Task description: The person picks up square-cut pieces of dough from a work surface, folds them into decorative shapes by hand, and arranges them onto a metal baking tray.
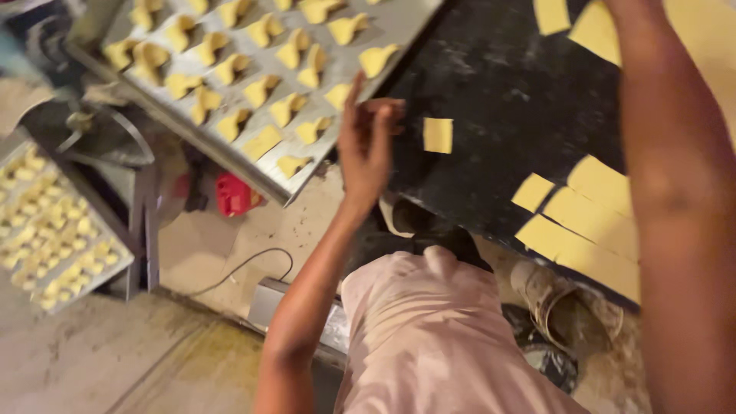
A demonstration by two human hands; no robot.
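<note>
Hovering at the seam between the metal tray (pixel 399 19) and the dark table (pixel 506 100), the left hand (pixel 366 146) is raised edge-on to the camera, its fingers (pixel 383 111) bunched together at the tips; whether a scrap of dough is pinched between them cannot be told, since the palm faces away and the frame is blurred. A single small yellow dough square (pixel 438 135) lies flat on the table just beside those fingertips, on the side away from the tray, with its slightly longer side running up and down in the frame. On the other side of the hand, the nearest folded dough pieces (pixel 335 96) sit on the tray, close to its edge. The left hand is much nearer to both than the right. Of the right arm (pixel 675 192) only the forearm shows, crossing the right of the view above a row of overlapping dough strips (pixel 583 222); its hand is cut off by the top edge, so its state cannot be seen. A second tray of smaller pieces (pixel 54 230) sits lower at the left, well apart, too soft in focus to make out the shapes
</note>
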